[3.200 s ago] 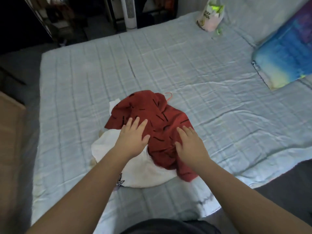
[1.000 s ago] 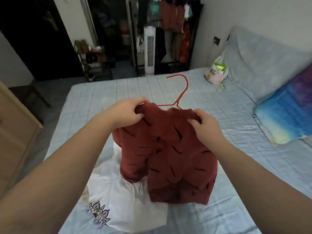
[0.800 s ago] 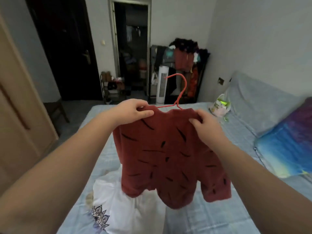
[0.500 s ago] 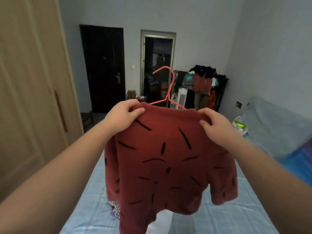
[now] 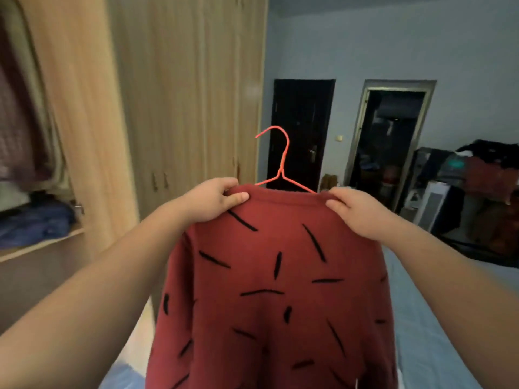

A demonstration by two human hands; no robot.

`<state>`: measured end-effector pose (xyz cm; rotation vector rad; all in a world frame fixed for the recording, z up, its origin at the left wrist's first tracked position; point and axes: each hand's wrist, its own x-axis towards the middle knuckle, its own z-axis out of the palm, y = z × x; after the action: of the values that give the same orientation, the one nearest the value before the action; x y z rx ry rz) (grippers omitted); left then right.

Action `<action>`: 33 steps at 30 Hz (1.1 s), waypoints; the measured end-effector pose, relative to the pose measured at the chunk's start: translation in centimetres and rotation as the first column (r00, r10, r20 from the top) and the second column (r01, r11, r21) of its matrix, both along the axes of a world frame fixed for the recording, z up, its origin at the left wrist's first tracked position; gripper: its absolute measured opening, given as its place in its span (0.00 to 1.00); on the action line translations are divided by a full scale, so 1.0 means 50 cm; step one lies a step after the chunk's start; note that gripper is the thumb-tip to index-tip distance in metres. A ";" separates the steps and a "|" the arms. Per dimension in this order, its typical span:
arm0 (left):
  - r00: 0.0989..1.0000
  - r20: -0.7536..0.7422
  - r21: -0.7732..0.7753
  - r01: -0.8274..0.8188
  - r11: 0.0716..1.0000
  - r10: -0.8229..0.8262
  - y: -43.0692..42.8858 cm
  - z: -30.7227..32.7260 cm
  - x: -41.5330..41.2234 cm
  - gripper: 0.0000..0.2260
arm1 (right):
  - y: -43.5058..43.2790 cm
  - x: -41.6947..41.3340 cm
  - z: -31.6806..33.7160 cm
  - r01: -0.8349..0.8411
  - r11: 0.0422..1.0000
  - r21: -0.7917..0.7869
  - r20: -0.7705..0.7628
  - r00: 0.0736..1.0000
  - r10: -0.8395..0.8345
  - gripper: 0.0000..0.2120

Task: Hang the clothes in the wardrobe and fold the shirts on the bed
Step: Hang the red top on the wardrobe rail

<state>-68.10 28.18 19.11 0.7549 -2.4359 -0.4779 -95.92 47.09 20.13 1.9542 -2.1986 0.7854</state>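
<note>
A red sweater [image 5: 269,299] with short black dashes hangs in the air in front of me on a thin red wire hanger [image 5: 282,164], whose hook sticks up above the collar. My left hand [image 5: 214,199] pinches the sweater's left shoulder and my right hand [image 5: 356,211] pinches its right shoulder. The wooden wardrobe [image 5: 182,94] stands to the left. Its open section at the far left shows hanging clothes [image 5: 19,130] and folded blue cloth [image 5: 33,224] on a shelf.
The bed [image 5: 415,332] with a light blue cover lies below and to the right. A dark door [image 5: 300,130] and an open doorway [image 5: 390,141] are in the far wall. A cluttered clothes rack [image 5: 483,192] and white fan tower [image 5: 429,206] stand at right.
Both hands lifted the sweater off the bed and raised it by the shoulders. My view has swung up and left, from the bed toward the wardrobe.
</note>
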 end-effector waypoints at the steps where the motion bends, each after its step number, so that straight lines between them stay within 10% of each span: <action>1: 0.999 0.012 0.002 -0.038 0.999 0.038 -0.026 0.000 0.060 0.19 | -0.044 0.038 0.008 -0.064 0.997 0.043 0.003 0.998 0.064 0.08; 8: 0.989 0.036 0.203 -0.150 0.968 0.145 -0.167 0.028 0.466 0.16 | -0.354 0.311 0.037 -0.427 0.888 0.173 0.357 0.867 0.348 0.08; 13: 0.927 0.062 -0.097 -0.364 0.926 0.370 -0.264 0.048 0.651 0.06 | -0.565 0.517 0.011 -0.414 0.905 0.097 0.130 0.907 0.401 0.06; 28: 0.545 -0.371 -0.383 -0.828 0.410 0.752 -0.554 0.107 0.956 0.05 | -1.106 0.940 0.036 -0.552 0.687 -0.473 -0.297 0.834 0.465 0.08; 33: 0.201 -0.295 -0.531 -0.847 0.014 0.934 -0.623 0.170 1.037 0.07 | -1.257 1.067 0.112 -0.572 0.547 -0.611 -0.307 0.808 0.502 0.06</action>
<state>-16.22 -2.94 27.61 1.8178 -1.4110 0.9072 -42.55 -15.77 25.71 2.1395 -0.9376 1.3003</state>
